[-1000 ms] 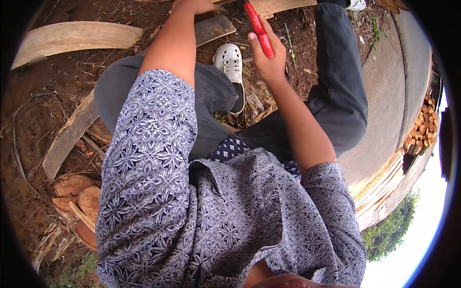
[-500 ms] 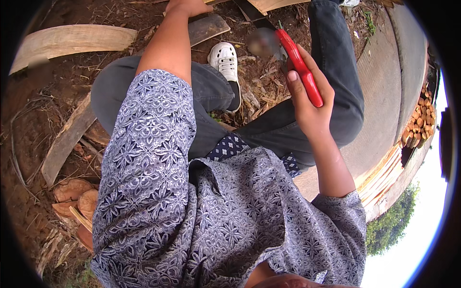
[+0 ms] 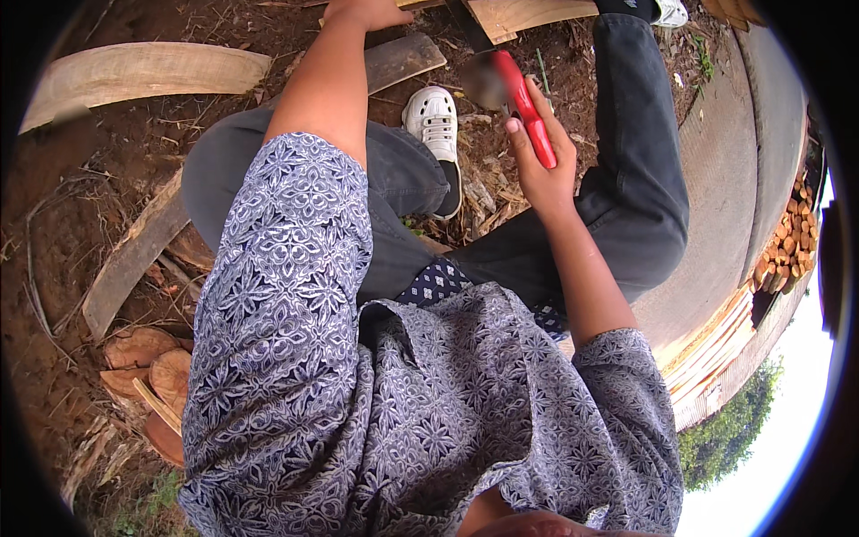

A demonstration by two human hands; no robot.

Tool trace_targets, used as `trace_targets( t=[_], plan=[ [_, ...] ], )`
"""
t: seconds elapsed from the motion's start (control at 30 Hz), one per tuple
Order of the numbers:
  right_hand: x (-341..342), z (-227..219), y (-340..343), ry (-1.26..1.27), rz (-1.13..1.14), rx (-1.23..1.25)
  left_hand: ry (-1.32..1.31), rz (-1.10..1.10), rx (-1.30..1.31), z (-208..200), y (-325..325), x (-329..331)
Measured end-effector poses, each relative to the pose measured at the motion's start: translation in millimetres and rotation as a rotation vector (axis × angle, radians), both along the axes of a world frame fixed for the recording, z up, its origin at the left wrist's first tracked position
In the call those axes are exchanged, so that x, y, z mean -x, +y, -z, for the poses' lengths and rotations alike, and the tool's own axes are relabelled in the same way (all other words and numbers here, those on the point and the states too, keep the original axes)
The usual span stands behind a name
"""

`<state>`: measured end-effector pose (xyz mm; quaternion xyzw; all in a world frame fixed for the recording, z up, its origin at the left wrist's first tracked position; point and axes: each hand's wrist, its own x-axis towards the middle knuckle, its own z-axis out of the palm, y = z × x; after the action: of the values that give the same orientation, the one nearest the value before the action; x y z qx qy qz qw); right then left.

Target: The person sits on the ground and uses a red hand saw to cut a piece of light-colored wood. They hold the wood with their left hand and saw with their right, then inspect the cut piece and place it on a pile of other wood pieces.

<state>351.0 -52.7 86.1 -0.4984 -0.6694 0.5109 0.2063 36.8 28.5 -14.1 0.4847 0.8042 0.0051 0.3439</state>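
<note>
My right hand is closed round the red handle of a hand saw, with the thumb on the handle's left side. A wide dark blade runs from it up to the top edge; no teeth can be made out, and a blurred patch covers part of the area beside the handle. At the top edge, my left hand rests against a pale wooden board. Its thumb points right, while its other fingers are cut off by the edge. Another pale board lies just right of the blade.
My white clog stands between my bent legs. A grey weathered plank lies by my left arm, and a long pale plank farther left. Cut wood pieces sit lower left. A log stack is at the far right.
My right hand has moved left and slightly upward with the saw, its handle now closer to the blurred patch. The left arm and scene have shifted slightly right in view.
</note>
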Motion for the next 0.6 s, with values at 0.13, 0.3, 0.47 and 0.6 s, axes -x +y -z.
trace_targets(
  t=[0.13,0.3,0.47,0.6],
  plan=[
    [-19,45,-18,0.036,-0.023,0.053,-0.004,0.036,-0.022,3,6,0],
    [-11,-20,-31,-0.070,0.013,0.031,-0.002,0.034,-0.016,4,6,0],
    [-6,-101,-28,-0.150,0.012,-0.023,-0.002,0.013,-0.034,6,2,1],
    [23,-99,0,-0.097,0.011,-0.106,-0.006,0.002,-0.007,-3,-4,0]
  ],
)
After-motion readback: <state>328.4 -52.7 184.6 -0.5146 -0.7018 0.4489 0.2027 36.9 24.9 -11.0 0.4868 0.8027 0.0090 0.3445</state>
